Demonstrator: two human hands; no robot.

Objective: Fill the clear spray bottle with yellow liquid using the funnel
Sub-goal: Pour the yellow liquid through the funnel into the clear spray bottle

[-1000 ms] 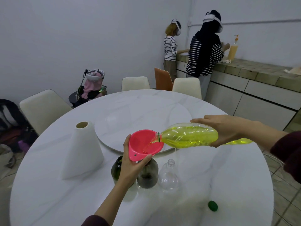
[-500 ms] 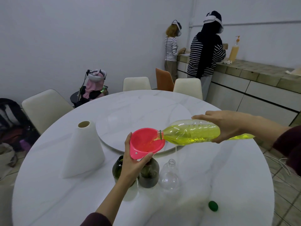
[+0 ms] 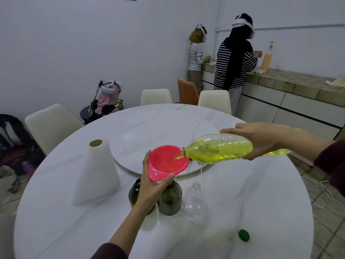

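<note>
The pink funnel [image 3: 168, 162] is held above a dark green bottle [image 3: 169, 200], between thumb and fingers of the left hand [image 3: 152, 186]. The right hand [image 3: 261, 140] grips the bottle of yellow liquid [image 3: 220, 149] from above, almost horizontal, with its neck over the funnel's rim. The empty clear bottle [image 3: 193, 200] stands on the white table [image 3: 252, 212], just right of the funnel and below the tilted bottle, touched by no hand
</note>
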